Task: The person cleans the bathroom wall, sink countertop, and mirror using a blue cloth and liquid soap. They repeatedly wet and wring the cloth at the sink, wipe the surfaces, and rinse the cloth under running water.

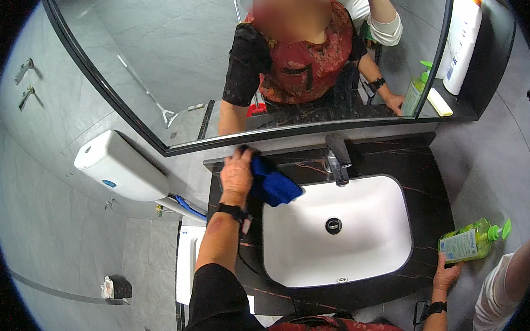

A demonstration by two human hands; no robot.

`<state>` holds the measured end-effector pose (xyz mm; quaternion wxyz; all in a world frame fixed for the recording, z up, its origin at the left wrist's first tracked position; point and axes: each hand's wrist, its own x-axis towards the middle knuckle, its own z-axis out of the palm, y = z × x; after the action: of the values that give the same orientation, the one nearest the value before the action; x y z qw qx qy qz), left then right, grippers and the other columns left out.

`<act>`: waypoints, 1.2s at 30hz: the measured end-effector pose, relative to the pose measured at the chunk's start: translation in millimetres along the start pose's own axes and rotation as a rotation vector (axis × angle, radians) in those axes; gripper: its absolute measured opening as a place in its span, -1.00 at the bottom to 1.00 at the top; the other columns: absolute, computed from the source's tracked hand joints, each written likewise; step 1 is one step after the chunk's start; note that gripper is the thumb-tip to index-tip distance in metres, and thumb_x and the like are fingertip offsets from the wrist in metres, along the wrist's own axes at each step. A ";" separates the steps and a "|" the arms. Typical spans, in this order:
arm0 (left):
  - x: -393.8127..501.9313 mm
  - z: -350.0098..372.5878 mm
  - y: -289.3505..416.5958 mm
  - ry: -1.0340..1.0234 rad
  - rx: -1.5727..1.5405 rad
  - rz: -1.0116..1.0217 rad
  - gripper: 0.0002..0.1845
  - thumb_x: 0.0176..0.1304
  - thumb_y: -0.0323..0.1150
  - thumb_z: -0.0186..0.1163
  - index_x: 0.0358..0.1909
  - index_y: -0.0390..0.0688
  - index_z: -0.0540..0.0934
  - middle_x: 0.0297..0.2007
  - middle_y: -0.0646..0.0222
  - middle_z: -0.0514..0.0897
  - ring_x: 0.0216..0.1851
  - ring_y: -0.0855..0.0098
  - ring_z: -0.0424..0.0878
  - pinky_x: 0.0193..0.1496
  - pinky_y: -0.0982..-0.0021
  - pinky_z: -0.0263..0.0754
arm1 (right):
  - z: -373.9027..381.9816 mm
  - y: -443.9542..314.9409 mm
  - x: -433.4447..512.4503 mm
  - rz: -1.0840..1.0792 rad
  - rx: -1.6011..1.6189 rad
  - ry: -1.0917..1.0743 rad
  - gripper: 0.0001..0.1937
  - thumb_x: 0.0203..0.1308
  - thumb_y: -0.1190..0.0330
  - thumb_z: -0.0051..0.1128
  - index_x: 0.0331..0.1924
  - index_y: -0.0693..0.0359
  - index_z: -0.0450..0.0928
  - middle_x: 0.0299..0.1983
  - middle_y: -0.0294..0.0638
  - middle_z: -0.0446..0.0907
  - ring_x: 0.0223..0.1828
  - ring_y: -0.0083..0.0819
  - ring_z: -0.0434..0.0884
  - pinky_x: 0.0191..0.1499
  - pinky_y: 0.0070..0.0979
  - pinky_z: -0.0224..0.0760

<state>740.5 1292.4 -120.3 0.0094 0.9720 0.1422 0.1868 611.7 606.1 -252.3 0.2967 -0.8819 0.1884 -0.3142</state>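
Observation:
My left hand grips a dark blue cloth on the back left of the black stone countertop. One end of the cloth hangs over the corner of the white sink basin. Beside the counter's right edge, my right hand is against the lower part of a green pump bottle with a label. Its thumb lies by the bottle's base, while the other fingers are partly hidden, so a grip cannot be confirmed. A chrome faucet stands behind the basin.
A black-framed mirror overhangs the counter's back. At right, a shelf holds a white bottle. Another person's sleeve comes close to my right hand. A white toilet cistern stands left; a dark cable crosses the counter.

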 end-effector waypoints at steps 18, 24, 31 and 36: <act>-29.2 34.4 8.8 0.041 -0.286 -0.367 -0.27 0.02 -0.47 0.36 0.29 -0.16 0.31 0.02 -0.12 0.61 0.05 -0.17 0.62 0.10 -0.01 0.55 | 1.7 9.3 0.6 0.002 -0.108 -0.060 -0.33 0.16 0.14 0.45 0.18 0.51 0.47 0.18 0.26 0.53 0.23 0.19 0.48 0.35 -0.04 0.26; -16.0 31.1 12.2 0.016 -0.648 -0.259 -0.28 0.03 -0.40 0.39 0.28 -0.12 0.35 -0.03 -0.14 0.70 0.09 -0.11 0.66 0.14 0.03 0.55 | 10.6 20.1 -2.4 -0.048 -0.134 0.031 -0.19 0.17 0.13 0.44 0.36 0.48 0.31 0.23 0.30 0.48 0.26 0.26 0.45 0.33 -0.06 0.28; -40.6 -8.8 -15.8 -0.073 -0.298 -0.262 -0.23 -0.01 -0.18 0.47 0.28 -0.16 0.43 0.21 -0.06 0.50 0.26 -0.13 0.43 0.32 -0.07 0.35 | 0.2 13.0 -4.2 0.072 -0.074 -0.086 -0.06 0.08 0.15 0.47 0.44 0.48 0.17 0.40 0.30 0.27 0.42 0.24 0.26 0.49 -0.04 0.04; -68.3 36.8 35.1 -0.273 0.072 -0.115 -0.14 0.04 0.04 0.44 0.42 0.05 0.42 0.43 -0.03 0.33 0.45 -0.13 0.22 0.40 -0.34 0.12 | 14.7 20.9 -2.7 -0.065 -0.166 0.063 -0.14 0.07 0.12 0.48 0.35 0.48 0.31 0.23 0.29 0.45 0.27 0.25 0.43 0.37 -0.06 0.22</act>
<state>702.8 1240.9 -176.7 0.0045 0.9783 0.2018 0.0468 616.5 597.8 -276.1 0.2062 -0.8988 0.1944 -0.3344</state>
